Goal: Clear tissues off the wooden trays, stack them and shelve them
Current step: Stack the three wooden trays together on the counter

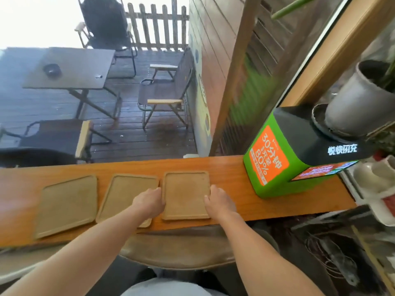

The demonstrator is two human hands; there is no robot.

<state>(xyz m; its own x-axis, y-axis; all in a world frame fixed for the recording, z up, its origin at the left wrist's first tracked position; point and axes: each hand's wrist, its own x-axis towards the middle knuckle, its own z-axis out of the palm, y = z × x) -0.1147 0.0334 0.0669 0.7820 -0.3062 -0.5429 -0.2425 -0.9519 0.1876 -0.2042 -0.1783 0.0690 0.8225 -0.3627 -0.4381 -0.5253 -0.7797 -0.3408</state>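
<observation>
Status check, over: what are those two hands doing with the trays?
Left hand and right hand flank the rightmost flat wooden tray, one per side edge. No tissues visible. Green charging kiosk stands right, apart.

Both bare forearms reached forward, the left hand (149, 200) and right hand (220, 201) palm-down, fingers curled, set slightly apart.

At lower centre, 3 pale, matt, rough-grained rectangular wooden trays (185, 194) lie on a glossy, smooth orange-brown wooden counter (230, 167), beside a shiny green-and-black plastic box (284, 150) at right.
</observation>
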